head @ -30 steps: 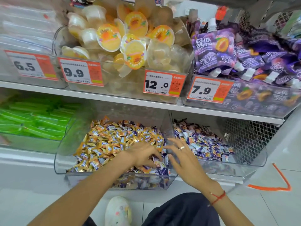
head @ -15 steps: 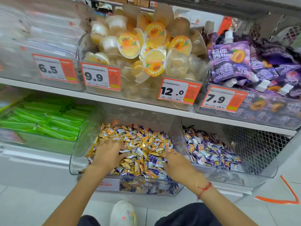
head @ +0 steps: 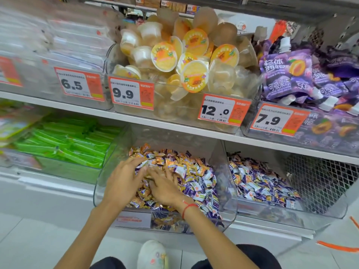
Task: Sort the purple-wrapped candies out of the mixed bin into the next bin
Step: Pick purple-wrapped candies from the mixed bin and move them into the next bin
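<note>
At the bottom edge, a pale shoe [head: 152, 254] rests on a light tiled floor [head: 29, 241], between the person's dark-clothed knees. Two bare forearms reach up from there into a clear plastic mixed bin [head: 227, 191] on the lower shelf. The left hand [head: 124, 183] lies palm down on the heap of candies, fingers spread and fairly straight, pressing into the wrappers. The right hand [head: 165, 188], with a red string bracelet [head: 187, 208] at the wrist, lies just beside it, fingers extended flat over the pile; whether either hand has a candy under it cannot be told. The heap mixes orange-wrapped candies [head: 171, 162] with purple-wrapped candies [head: 196, 188], the purple ones thickest toward the bin's right and front. Just to the right stands the next bin [head: 320, 210], holding purple-and-white wrapped candies [head: 260, 183]. To the left, another bin holds green packets [head: 73, 146]. On the shelf above, bins hold jelly cups [head: 194, 61] and purple pouches [head: 287, 74], fronted by price tags reading 6.5 [head: 79, 84], 9.9 [head: 131, 93], 12.0 [head: 223, 110] and 7.9 [head: 277, 119].
</note>
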